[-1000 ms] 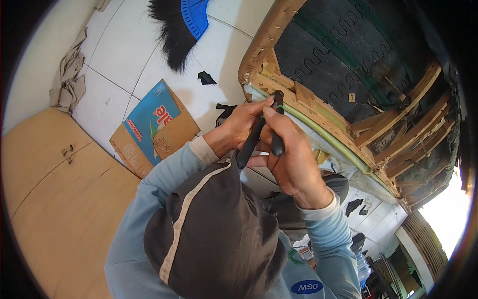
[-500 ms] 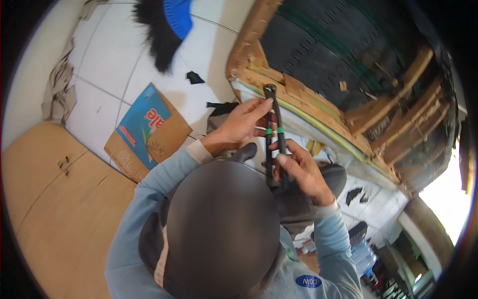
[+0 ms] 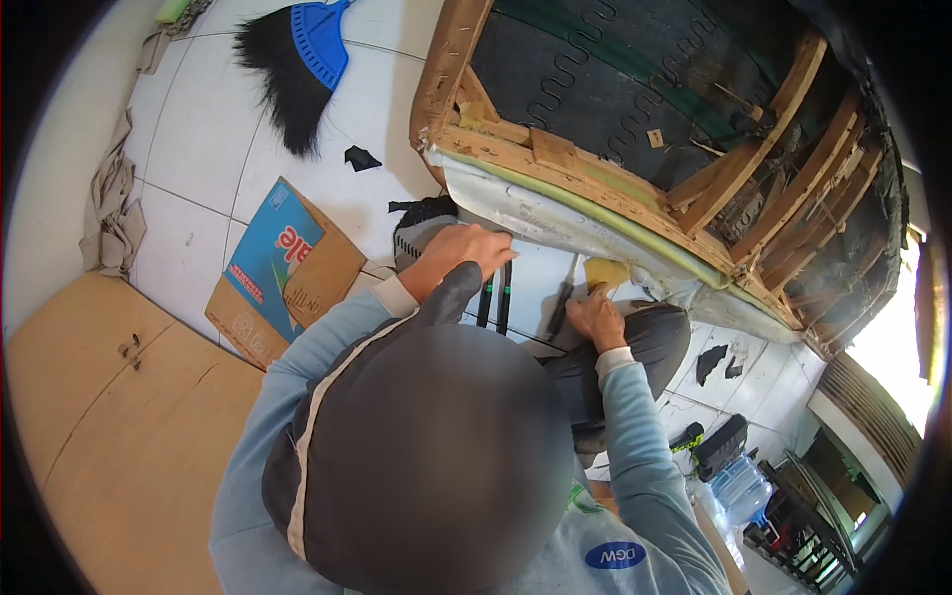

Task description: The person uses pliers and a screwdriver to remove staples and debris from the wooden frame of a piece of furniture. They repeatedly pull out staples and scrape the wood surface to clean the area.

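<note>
The dark-handled tool [image 3: 561, 309] lies on the white tiles [image 3: 392, 89], just to the left of the right hand [image 3: 597, 319]. Its long axis goes from near to far, with the handle at the near end and the thin shaft at the far end, leaning a little to the right. The right hand is the nearer one; its bent fingers seem to touch the handle, but I cannot tell if they are closed around it. A yellow piece [image 3: 607, 271] is just beyond these fingers.

The left hand [image 3: 464, 256] is curled over the far end of the pliers [image 3: 506, 302] and appears to grasp it; the two handles point toward the near side.

Half a second ago, the right hand is at the pliers' handles and their head is beside the wooden frame [image 3: 496, 147]. Now this hand is away to the right, and the pliers are apart from the wood.
</note>
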Action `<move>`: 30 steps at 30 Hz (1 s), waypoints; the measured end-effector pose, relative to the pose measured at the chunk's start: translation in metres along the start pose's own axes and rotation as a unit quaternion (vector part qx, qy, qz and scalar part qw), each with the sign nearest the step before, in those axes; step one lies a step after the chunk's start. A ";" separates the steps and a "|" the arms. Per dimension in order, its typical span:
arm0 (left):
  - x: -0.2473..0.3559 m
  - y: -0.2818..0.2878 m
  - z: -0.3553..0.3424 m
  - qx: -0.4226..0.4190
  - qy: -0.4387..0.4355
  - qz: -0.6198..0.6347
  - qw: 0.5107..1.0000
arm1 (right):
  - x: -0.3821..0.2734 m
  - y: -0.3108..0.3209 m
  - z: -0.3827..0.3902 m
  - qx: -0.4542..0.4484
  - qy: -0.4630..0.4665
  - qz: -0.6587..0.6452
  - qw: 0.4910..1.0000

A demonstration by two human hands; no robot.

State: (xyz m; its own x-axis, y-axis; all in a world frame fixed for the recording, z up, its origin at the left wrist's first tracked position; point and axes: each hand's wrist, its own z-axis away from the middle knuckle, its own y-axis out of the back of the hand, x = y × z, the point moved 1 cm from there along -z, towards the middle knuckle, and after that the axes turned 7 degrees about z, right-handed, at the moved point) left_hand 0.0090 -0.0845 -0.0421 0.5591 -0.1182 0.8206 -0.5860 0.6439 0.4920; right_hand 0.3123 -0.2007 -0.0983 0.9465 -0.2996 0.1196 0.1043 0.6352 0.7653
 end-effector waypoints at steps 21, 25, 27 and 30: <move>0.009 0.024 0.021 0.265 -0.119 -0.071 0.954 | -0.075 0.052 0.090 0.027 0.208 -0.298 0.931; 0.004 0.017 0.026 0.224 0.114 0.328 0.911 | -0.097 0.090 0.111 0.016 0.223 -0.388 0.894; -0.003 0.010 0.022 0.265 0.086 0.384 0.880 | -0.109 0.112 0.111 -0.036 0.184 -0.401 0.897; 0.000 0.025 0.025 0.225 0.144 0.379 0.886 | -0.106 0.126 0.112 -0.108 0.262 -0.284 0.916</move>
State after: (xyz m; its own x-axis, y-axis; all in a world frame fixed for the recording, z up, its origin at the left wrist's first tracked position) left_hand -0.0203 -0.0872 -0.0224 -0.0070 0.4594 0.8882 -0.9955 0.0810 -0.0497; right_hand 0.1908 -0.1682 0.0562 0.7319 -0.2780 -0.6222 0.6292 0.6264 0.4602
